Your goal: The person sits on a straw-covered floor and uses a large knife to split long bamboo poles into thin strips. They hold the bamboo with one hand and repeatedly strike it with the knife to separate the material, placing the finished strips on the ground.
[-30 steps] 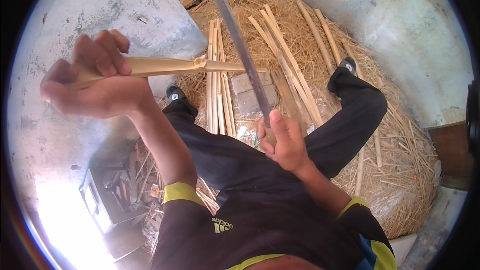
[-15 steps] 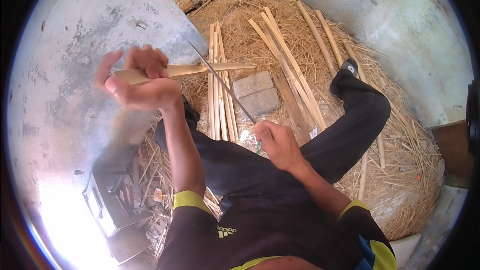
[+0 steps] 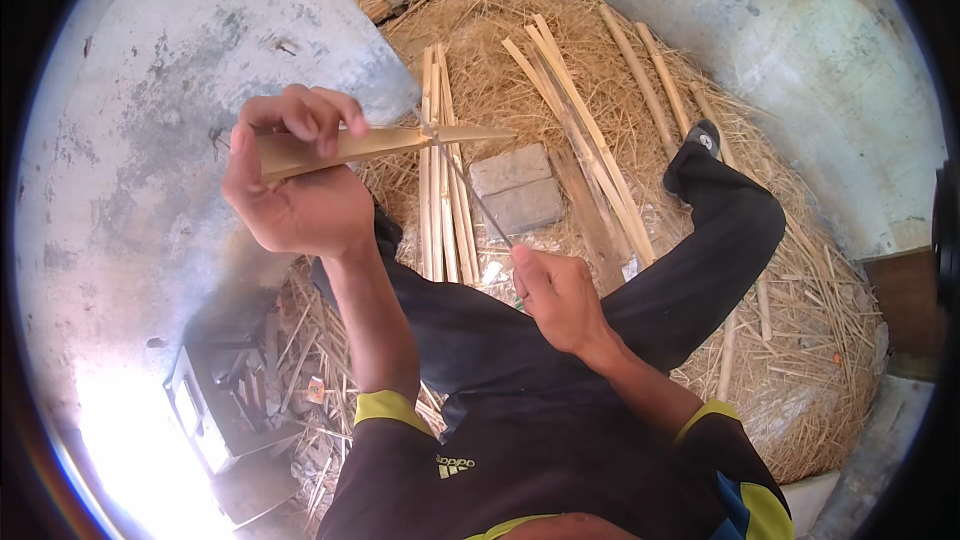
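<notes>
My left hand (image 3: pixel 312 208), raised at the left with its palm turned up, holds a pale bamboo strip (image 3: pixel 388 144). Its fingers curl loosely over the strip, which points right and narrows to a tip. My right hand (image 3: pixel 562 302) is closed around the handle of a long, thin-bladed knife (image 3: pixel 470 188) in front of my lap. The blade slants up to the left and meets the strip at a joint near its middle. Most of the knife's handle is hidden in my fist.
Split bamboo strips (image 3: pixel 447 210) lie upright in view beyond my legs, with more strips (image 3: pixel 590 140) right of two grey bricks (image 3: pixel 515 188). Round poles (image 3: pixel 638 75) rest on straw and shavings (image 3: pixel 480 25). A dark metal box (image 3: pixel 225 400) stands at lower left, beside the wall.
My left hand has shifted slightly right and its fingers have moved over the strip. The knife blade now lies against the strip's joint, its tip no longer sticking out clearly beyond.
</notes>
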The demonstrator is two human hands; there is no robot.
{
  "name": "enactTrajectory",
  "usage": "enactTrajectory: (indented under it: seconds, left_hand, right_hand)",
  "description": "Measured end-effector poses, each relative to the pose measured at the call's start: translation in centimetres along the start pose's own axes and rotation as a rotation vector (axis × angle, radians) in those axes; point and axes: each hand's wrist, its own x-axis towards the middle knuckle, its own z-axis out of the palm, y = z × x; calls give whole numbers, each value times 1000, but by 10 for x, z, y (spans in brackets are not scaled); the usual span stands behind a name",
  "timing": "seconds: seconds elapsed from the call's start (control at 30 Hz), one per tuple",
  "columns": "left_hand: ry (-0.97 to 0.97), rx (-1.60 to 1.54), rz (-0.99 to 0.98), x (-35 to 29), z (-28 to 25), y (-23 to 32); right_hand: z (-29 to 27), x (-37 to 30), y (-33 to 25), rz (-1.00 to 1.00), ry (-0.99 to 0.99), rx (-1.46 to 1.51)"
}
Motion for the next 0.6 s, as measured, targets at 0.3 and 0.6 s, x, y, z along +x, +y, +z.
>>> enactTrajectory:
  seconds: [0.3,0.6]
  left_hand:
    - [40,58,111,-14,18,-5]
    - [162,122,49,-5,16,-9]
  right_hand:
    - [23,13,30,-6,163,-242]
    - [-10,10,-62,-298,176,330]
